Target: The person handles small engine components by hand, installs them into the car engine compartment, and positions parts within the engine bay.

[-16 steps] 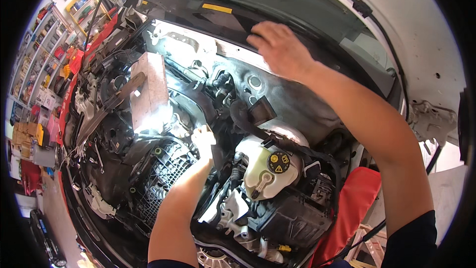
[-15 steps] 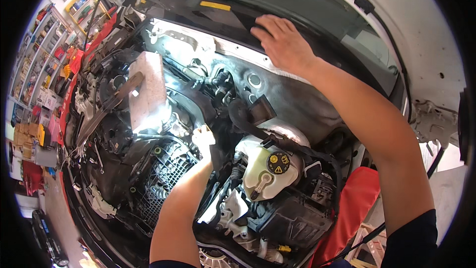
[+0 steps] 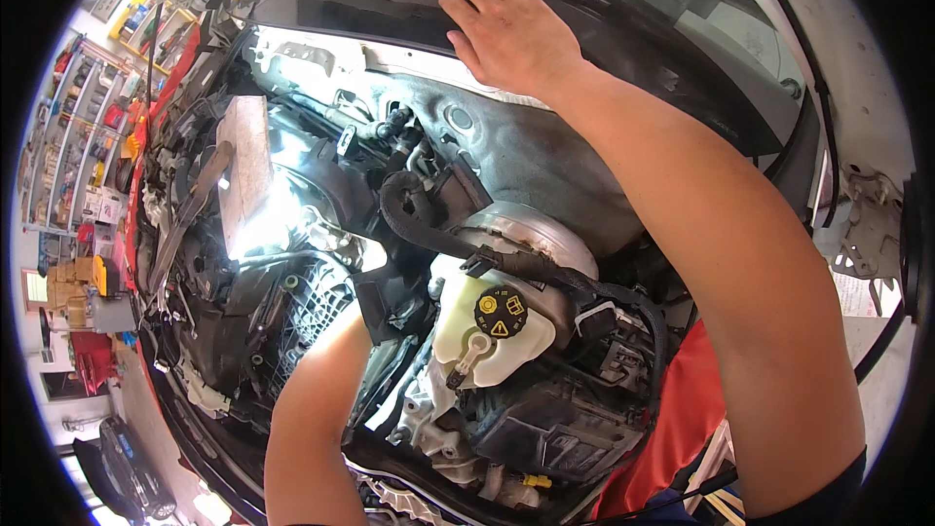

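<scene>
My right hand [image 3: 511, 29] lies palm down on the black cowl panel [image 3: 390, 5] below the windshield, fingers slightly apart and holding nothing. My left hand [image 3: 355, 323] reaches into the engine bay; only the wrist end shows plainly. A black plastic part [image 3: 382, 302] covers its fingers, so their grip is hidden. Right of that wrist stands a whitish fluid reservoir [image 3: 497, 346] with a black cap [image 3: 501, 312] bearing yellow symbols. Behind the reservoir, a thick black hose [image 3: 414, 224] curves past a round metal housing [image 3: 536, 239].
A flat wood-like block [image 3: 245, 170] stands at the engine's left, glaring with light near its lower end. Red covers [image 3: 672, 419] drape over the fender. A grey firewall [image 3: 526, 146] rises behind. Shelves [image 3: 73, 131] and a dark car [image 3: 131, 468] are farther left.
My left hand has gone from plain sight to behind the black plastic part. The whole view has shifted, and my right hand stays on the cowl panel.
</scene>
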Demonstrator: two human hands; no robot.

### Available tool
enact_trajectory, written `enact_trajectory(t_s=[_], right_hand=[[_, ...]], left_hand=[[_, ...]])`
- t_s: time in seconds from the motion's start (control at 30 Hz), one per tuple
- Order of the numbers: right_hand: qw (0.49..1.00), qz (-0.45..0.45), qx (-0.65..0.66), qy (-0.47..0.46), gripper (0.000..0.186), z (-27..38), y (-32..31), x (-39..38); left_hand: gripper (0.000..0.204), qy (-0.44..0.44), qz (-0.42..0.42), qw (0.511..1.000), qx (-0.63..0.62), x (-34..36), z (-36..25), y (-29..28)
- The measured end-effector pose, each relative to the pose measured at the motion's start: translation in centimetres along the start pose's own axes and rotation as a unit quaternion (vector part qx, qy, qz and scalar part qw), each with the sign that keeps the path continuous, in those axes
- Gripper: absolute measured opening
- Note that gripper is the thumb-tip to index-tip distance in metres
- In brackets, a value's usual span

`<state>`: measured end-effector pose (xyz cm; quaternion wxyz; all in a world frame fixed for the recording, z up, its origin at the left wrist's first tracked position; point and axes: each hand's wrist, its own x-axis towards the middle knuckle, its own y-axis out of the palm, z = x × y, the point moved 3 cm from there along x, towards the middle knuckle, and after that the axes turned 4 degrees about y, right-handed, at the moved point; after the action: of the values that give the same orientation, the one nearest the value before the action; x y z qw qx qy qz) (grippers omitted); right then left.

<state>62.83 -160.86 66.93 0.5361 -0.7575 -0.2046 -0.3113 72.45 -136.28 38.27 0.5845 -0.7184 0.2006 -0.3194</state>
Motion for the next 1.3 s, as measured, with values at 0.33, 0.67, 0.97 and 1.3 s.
enact_trajectory(t_s=[0.33,0.67,0.97,1.3], right_hand=[[0.999,0.034,0.004,0.001,0.032,0.3,-1.7,-0.3],[1.0,0.001,0.022,-0.021,0.037,0.2,-2.2,0.1],[1.0,0.022,-0.02,0.004,0.038,0.2,-0.2,0.3],[0.999,0.049,-0.017,-0.006,0.039,1.1,-1.4,0.7]], left_hand=[[0.025,-0.027,0.005,1.0,-0.004,-0.6,0.1,-1.2],[0.026,-0.06,0.002,0.998,0.0,-3.7,1.3,-1.9],[0.027,-0.079,0.016,0.997,-0.015,-5.3,1.0,-2.2],[0.028,-0.075,0.088,0.991,-0.062,-5.3,-0.2,-2.9]])
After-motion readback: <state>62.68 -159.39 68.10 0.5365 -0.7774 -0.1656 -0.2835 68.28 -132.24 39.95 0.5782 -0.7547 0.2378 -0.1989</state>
